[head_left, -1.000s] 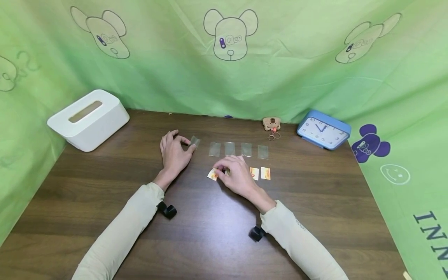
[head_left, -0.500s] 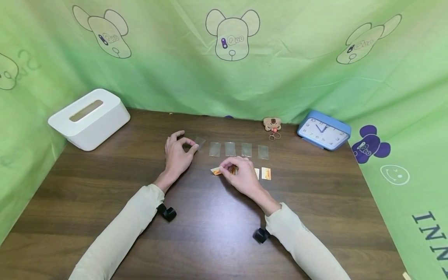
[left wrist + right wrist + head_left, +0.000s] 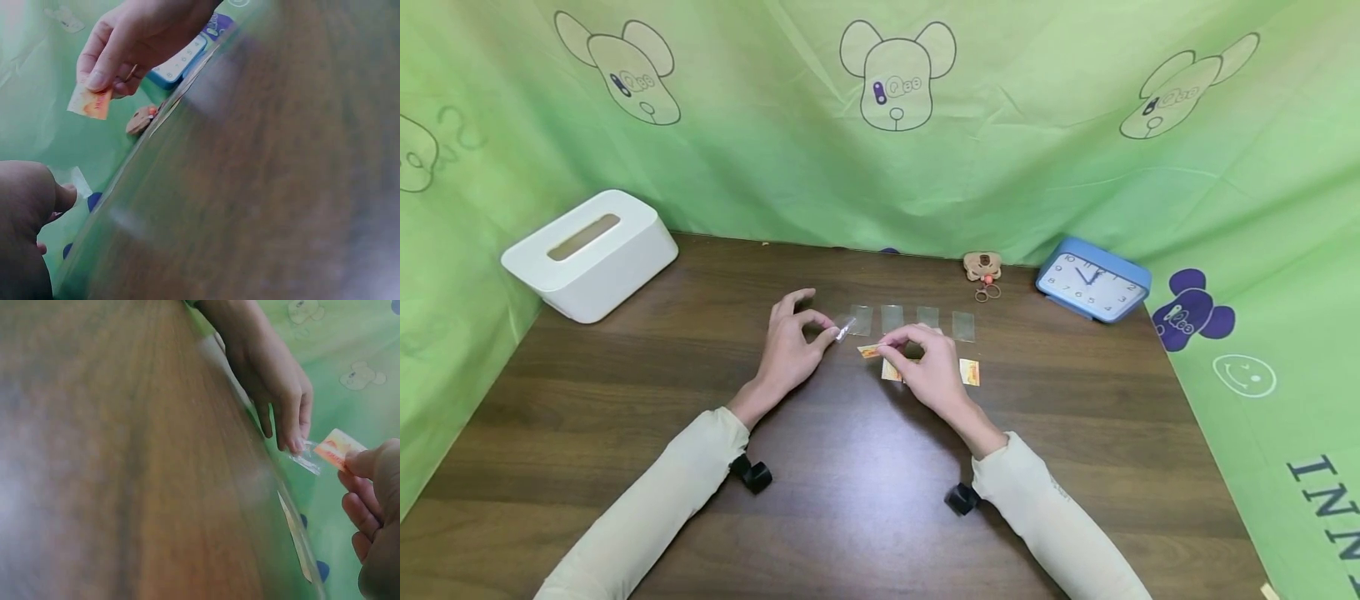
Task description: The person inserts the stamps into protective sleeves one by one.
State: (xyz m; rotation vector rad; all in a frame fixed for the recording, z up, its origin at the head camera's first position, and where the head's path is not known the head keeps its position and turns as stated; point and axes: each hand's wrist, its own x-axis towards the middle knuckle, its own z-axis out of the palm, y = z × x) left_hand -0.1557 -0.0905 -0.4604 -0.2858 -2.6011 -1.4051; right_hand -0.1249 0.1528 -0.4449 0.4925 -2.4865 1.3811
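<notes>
In the head view, we see the left hand (image 3: pixel 793 350) pinching a small clear bag (image 3: pixel 844 330) and the right hand (image 3: pixel 936 371) pinching an orange-and-white card (image 3: pixel 870 351) near it, both toward the far edge of the table (image 3: pixel 850 517), whose far left corner bears a white box (image 3: pixel 591 258) and far right corner a blue clock (image 3: pixel 1093 279). In the left wrist view, we find the card between right thumb and fingers. In the right wrist view, we see the bag at the left fingertips, close beside the card.
</notes>
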